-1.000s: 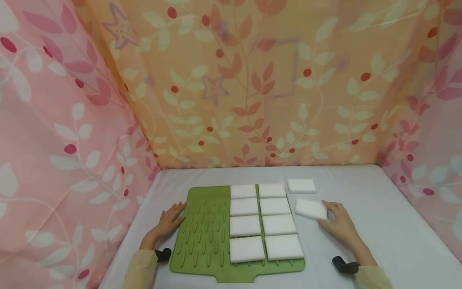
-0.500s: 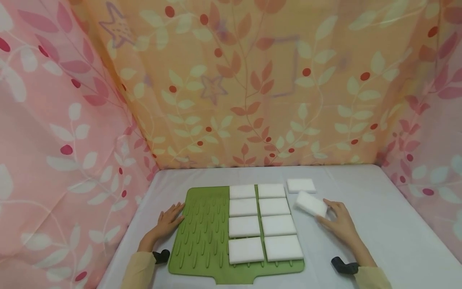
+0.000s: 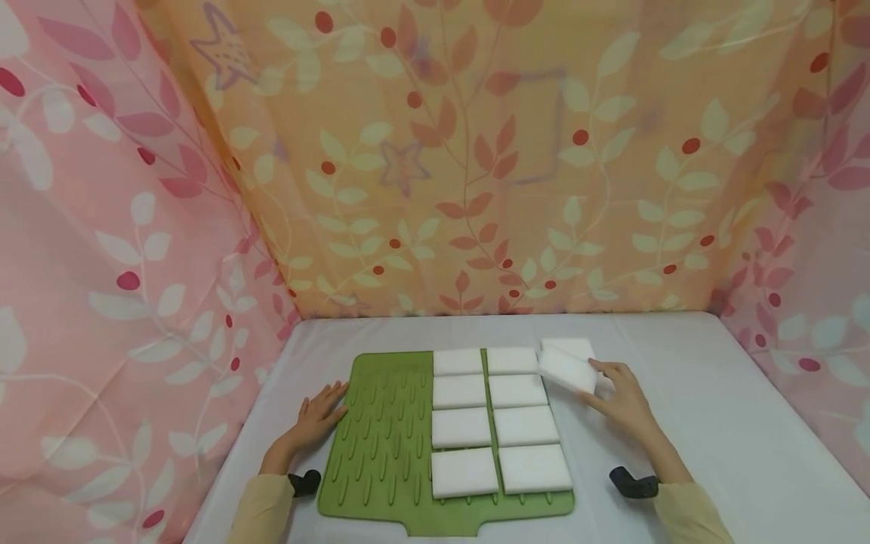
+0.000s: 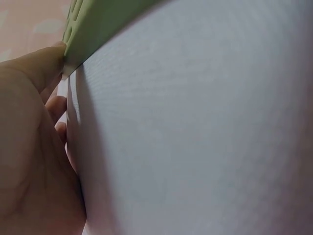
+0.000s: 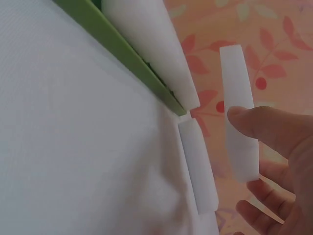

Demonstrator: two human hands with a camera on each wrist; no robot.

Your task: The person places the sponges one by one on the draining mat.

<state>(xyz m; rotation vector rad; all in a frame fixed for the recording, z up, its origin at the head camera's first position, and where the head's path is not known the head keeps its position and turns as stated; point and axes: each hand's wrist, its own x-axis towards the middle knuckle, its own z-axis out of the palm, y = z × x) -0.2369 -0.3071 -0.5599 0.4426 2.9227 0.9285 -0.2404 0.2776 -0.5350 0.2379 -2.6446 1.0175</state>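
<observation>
My right hand pinches a white block-shaped sponge between thumb and fingers, tilted, beyond the mat's right edge. In the right wrist view the held sponge is up off the table. Behind and below it, another sponge lies flat on the table, partly covered by it in the head view. My left hand lies with fairly straight fingers at the left edge of a green ridged mat. The left wrist view has its thumb touching the mat's edge.
Several white sponges sit in two columns over the right part of the mat. Its left part shows bare ridges. A white cloth covers the table, and patterned curtains enclose the back and sides.
My right hand has lifted the sponge from beside the mat and carried it back and left, over the sponge behind, turning it slightly. The left hand has stayed at the mat's edge.
</observation>
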